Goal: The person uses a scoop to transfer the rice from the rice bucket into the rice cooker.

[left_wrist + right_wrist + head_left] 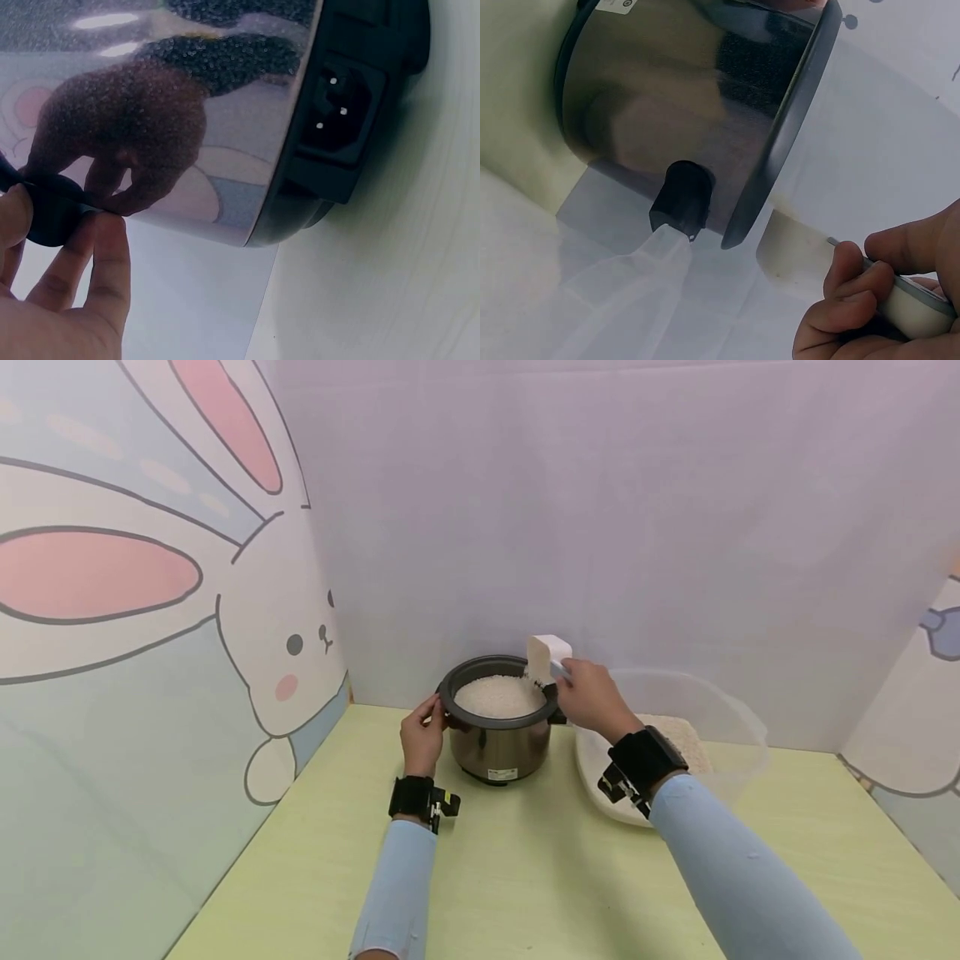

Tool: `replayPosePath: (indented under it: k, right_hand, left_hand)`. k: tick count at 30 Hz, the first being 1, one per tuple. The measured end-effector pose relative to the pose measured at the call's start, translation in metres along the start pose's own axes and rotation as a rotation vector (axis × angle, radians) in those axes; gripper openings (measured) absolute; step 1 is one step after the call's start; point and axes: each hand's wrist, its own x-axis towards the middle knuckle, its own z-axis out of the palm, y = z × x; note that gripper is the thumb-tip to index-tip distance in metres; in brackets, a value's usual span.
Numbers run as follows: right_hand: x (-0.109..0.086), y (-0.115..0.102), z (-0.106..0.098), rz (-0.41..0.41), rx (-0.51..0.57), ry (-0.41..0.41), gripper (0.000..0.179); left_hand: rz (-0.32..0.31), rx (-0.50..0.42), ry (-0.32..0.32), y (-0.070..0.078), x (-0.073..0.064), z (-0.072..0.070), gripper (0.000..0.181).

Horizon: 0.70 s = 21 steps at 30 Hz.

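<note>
A metallic rice cooker with a dark rim stands near the back wall, white rice heaped inside. My left hand is at its left side; in the left wrist view, thumb and fingers pinch the black side handle. My right hand grips the handle of a white scoop. Tilted over the right part of the rim, the scoop has its mouth turned down toward the cooker, with grains at its edge. In the right wrist view the fingers curl round the scoop's handle.
Right of the cooker is a translucent plastic tub with rice in it, partly behind my right forearm. Its rim comes close to the cooker's right handle. A pale green table lies underneath, with walls behind and at the sides.
</note>
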Motion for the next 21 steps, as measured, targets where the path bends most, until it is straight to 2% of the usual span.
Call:
replayPosePath:
  k: [6, 11, 17, 21]
  right_hand:
    - [-0.0010, 0.0022, 0.0007, -0.007, -0.019, 0.024, 0.031]
    - [-0.0007, 0.0003, 0.0044, -0.028, -0.003, 0.037, 0.025]
    - [-0.0008, -0.0054, 0.0069, -0.048, -0.018, 0.030, 0.041]
    - [-0.0022, -0.0072, 0.0088, -0.066, -0.035, 0.021, 0.043]
  left_hand:
    - [0.004, 0.003, -0.005, 0.0002, -0.0004, -0.0003, 0.027]
    - [0.017, 0.009, -0.003, -0.0007, -0.0005, -0.0002, 0.027]
    - [-0.003, 0.021, 0.001, 0.0012, -0.0009, 0.0002, 0.026]
    - [-0.005, 0.023, -0.002, 0.0005, -0.0012, 0.0012, 0.026]
